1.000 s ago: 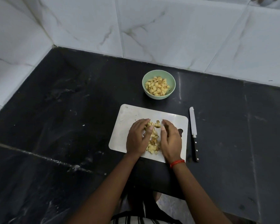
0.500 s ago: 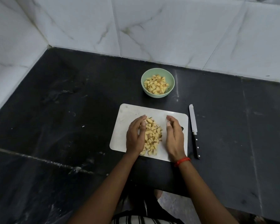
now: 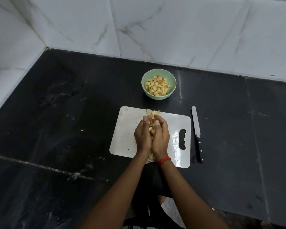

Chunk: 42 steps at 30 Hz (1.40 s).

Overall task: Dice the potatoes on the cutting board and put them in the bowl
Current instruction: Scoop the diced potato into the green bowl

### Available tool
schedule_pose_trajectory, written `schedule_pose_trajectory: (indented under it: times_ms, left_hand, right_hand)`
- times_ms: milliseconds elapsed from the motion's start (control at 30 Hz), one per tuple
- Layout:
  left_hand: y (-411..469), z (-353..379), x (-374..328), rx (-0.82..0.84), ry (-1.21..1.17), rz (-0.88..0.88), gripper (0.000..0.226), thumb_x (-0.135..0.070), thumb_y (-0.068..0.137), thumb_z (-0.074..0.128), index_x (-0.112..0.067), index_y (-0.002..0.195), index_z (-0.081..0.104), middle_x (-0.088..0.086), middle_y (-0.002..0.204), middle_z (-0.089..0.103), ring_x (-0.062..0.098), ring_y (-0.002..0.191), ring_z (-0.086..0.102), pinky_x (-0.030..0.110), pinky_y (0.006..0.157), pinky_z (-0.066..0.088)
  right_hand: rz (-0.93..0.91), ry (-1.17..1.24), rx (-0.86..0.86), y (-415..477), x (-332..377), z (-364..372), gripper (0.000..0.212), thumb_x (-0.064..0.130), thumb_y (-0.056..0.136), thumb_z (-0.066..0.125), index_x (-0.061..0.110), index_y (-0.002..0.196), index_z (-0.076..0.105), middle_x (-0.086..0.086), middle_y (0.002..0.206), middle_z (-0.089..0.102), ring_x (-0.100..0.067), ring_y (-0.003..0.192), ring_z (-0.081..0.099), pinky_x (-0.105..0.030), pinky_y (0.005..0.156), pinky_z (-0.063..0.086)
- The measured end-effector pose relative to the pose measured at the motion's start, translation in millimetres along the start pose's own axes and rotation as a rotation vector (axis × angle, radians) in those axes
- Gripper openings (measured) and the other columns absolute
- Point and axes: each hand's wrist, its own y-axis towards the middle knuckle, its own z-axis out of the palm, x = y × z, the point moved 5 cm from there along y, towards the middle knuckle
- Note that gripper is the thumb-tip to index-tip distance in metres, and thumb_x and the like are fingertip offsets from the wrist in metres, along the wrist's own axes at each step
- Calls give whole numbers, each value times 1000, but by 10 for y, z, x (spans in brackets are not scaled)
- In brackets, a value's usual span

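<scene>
On the white cutting board (image 3: 122, 129), the left hand (image 3: 142, 138) is cupped with fingers curled against a heap of potato dice (image 3: 151, 128), and the right hand (image 3: 161, 139) mirrors it, the pair clasping the heap between them. Dice poke out past the fingertips and a few lie by the wrists at the board's near edge, so pieces could spill onto the black counter (image 3: 73, 113) before reaching the green bowl (image 3: 157, 97) beyond the board. The knife (image 3: 196, 128) lies just right of the board, where a careless sweep might catch it.
</scene>
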Motion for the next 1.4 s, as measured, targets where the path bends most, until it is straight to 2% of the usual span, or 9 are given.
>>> schedule_pose_trajectory:
  times_ms: [133, 267, 367, 567, 833, 967, 1133, 1267, 1400]
  left_hand:
    - [0, 25, -28, -79, -102, -50, 45, -47, 107, 40, -26, 99, 78, -17, 96, 76, -3, 93, 70, 10, 76, 52]
    - [28, 42, -7, -135, -338, -203, 58, -56, 104, 42, -9, 86, 72, 4, 88, 77, 20, 86, 76, 29, 75, 60]
    - [36, 55, -42, -138, -485, -309, 62, -66, 98, 45, -14, 73, 67, 14, 89, 76, 33, 90, 75, 41, 82, 60]
    - [48, 98, -185, -153, -580, -359, 62, -70, 96, 42, -16, 76, 65, -2, 70, 68, 18, 74, 72, 35, 76, 58]
    - [555, 414, -982, -78, -638, -193, 60, -66, 99, 42, -15, 79, 67, -1, 70, 68, 16, 70, 72, 26, 62, 55]
    - [1005, 649, -1399, -77, -625, -72, 60, -61, 102, 42, -12, 82, 70, 2, 68, 61, 15, 62, 64, 28, 63, 55]
    - [1448, 827, -1465, -175, -493, 66, 57, -50, 105, 44, -7, 77, 67, 11, 66, 66, 24, 65, 65, 36, 69, 56]
    - [1576, 890, -1423, -115, -401, 201, 51, -45, 107, 43, -9, 83, 71, 13, 86, 77, 27, 85, 74, 44, 86, 59]
    - [1527, 847, -1372, -5, -245, 310, 46, -44, 107, 42, -11, 126, 68, 2, 128, 70, 9, 121, 63, 32, 106, 49]
  right_hand:
    - [141, 211, -79, 90, -69, -26, 32, 28, 103, 42, 16, 115, 69, 0, 117, 71, -14, 113, 64, -40, 104, 49]
    - [413, 565, -97, 140, -186, 55, 42, 40, 100, 46, 7, 102, 74, -17, 106, 73, -35, 106, 68, -52, 99, 51]
    - [507, 725, -133, 133, -68, 93, 41, 37, 101, 48, 7, 90, 73, -12, 86, 72, -31, 87, 70, -45, 83, 56]
    - [540, 836, -166, 173, 155, 46, 38, 37, 100, 48, 9, 84, 67, -8, 74, 65, -24, 70, 66, -37, 76, 56]
    - [385, 859, -118, 880, 800, 193, 43, 43, 100, 49, 10, 81, 69, -10, 80, 71, -27, 78, 69, -39, 80, 57]
    - [287, 799, -148, 1483, 1069, 307, 42, 41, 99, 50, 9, 79, 68, -9, 70, 63, -23, 67, 62, -39, 75, 54]
    - [133, 479, -187, 1992, 1030, 323, 41, 37, 100, 46, 8, 80, 67, -7, 66, 61, -22, 67, 59, -46, 79, 51]
    - [40, 372, -79, 2080, 1018, 331, 39, 33, 102, 41, 5, 92, 66, -17, 74, 68, -31, 77, 66, -46, 87, 52]
    - [-52, 324, -60, 2114, 1124, 270, 43, 32, 103, 38, 0, 100, 66, -16, 77, 69, -32, 85, 68, -43, 89, 53]
